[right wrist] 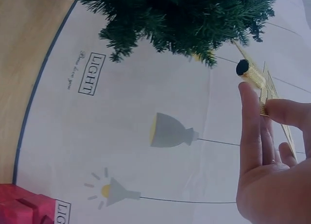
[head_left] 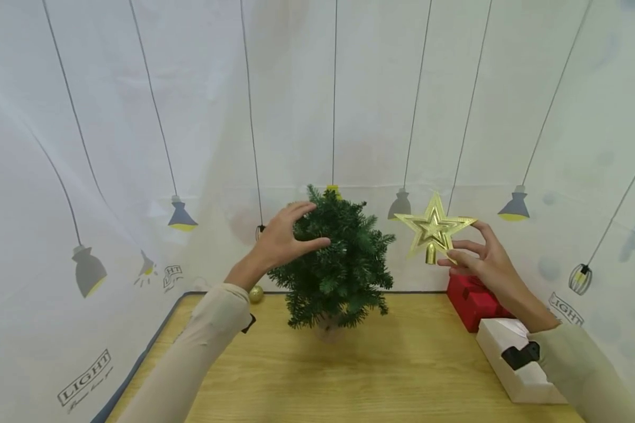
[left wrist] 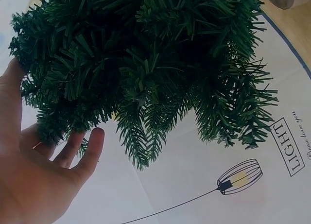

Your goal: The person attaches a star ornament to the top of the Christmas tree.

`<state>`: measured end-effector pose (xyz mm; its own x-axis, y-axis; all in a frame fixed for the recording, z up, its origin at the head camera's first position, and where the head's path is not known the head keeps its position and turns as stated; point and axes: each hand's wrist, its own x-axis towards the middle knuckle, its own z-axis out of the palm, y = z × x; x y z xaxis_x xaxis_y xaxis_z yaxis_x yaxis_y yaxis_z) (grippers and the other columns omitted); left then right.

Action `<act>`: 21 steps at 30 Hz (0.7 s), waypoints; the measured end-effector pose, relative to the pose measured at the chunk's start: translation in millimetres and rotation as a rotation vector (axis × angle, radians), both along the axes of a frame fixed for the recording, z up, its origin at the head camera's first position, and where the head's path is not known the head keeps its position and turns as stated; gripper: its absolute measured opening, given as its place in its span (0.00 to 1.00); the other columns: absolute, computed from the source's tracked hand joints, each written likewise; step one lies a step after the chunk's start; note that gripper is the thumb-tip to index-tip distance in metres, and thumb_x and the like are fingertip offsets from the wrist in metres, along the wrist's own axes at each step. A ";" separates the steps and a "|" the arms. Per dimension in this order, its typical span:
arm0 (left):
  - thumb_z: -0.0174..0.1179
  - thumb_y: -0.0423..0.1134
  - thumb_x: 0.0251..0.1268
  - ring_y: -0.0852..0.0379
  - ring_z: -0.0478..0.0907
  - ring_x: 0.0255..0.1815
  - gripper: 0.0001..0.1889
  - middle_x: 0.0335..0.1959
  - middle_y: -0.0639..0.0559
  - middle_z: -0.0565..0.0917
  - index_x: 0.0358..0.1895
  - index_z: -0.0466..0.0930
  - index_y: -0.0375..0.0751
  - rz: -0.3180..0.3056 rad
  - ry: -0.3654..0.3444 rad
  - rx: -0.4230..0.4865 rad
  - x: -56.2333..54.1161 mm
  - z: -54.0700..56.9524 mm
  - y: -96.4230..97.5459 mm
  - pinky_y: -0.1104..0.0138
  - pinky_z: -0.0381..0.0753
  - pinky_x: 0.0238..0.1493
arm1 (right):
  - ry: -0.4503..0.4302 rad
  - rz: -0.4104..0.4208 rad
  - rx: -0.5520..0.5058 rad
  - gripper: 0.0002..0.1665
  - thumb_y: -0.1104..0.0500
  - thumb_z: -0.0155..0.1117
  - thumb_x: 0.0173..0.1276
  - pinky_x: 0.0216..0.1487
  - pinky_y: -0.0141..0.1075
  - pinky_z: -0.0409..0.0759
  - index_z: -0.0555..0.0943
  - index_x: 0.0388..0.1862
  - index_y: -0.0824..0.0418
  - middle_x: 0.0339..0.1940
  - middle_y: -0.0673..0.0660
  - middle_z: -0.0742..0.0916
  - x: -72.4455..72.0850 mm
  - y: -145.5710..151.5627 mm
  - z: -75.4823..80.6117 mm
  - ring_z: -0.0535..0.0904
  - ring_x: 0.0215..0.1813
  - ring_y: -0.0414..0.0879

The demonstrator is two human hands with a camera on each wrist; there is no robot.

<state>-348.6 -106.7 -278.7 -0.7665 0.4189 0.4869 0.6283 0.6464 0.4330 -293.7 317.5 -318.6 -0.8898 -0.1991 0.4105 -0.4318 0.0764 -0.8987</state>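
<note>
A small green artificial Christmas tree (head_left: 344, 264) stands upright on the wooden table. My left hand (head_left: 286, 235) is at its upper left side, thumb and fingers spread apart around the top branches; in the left wrist view the fingertips (left wrist: 96, 136) lie right at the needles. To the right of the tree, my right hand (head_left: 484, 258) holds up a gold star tree topper (head_left: 434, 226), pinching one lower point between thumb and fingers. The star faces the head view, its hollow socket (right wrist: 243, 67) pointing down, with its dark opening seen in the right wrist view.
A gold bauble (head_left: 256, 294) sits on the table (head_left: 381, 376) behind the left forearm. At the right edge are a red gift box (head_left: 471, 302) and a white box (head_left: 508, 364), the latter partly behind the right forearm. A lamp-printed cloth (head_left: 296, 106) hangs behind.
</note>
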 end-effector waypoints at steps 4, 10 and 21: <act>0.72 0.61 0.63 0.41 0.57 0.82 0.46 0.81 0.45 0.63 0.80 0.65 0.46 0.007 0.015 0.000 -0.2 -1.1 0.7 0.39 0.62 0.76 | 0.032 -0.014 0.014 0.37 0.65 0.63 0.78 0.42 0.36 0.89 0.56 0.76 0.51 0.50 0.52 0.87 -1.9 -8.3 12.7 0.92 0.43 0.48; 0.72 0.61 0.63 0.41 0.57 0.82 0.46 0.81 0.44 0.63 0.80 0.65 0.45 0.004 0.009 -0.003 -0.3 -1.1 1.0 0.40 0.61 0.77 | 0.074 -0.012 0.009 0.40 0.67 0.63 0.77 0.43 0.37 0.89 0.54 0.79 0.55 0.51 0.53 0.87 -7.7 -21.3 26.7 0.92 0.42 0.45; 0.71 0.61 0.63 0.42 0.57 0.82 0.46 0.82 0.46 0.62 0.80 0.65 0.46 0.000 -0.001 0.005 -0.4 -0.3 0.6 0.40 0.61 0.77 | 0.112 0.003 -0.041 0.39 0.67 0.63 0.77 0.45 0.36 0.89 0.57 0.78 0.55 0.50 0.53 0.88 -15.3 -37.0 46.6 0.91 0.45 0.47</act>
<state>-349.0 -106.1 -279.0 -0.7669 0.4164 0.4883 0.6278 0.6447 0.4362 -309.0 280.5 -272.0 -0.8374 -0.1831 0.5150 -0.5297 0.0395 -0.8473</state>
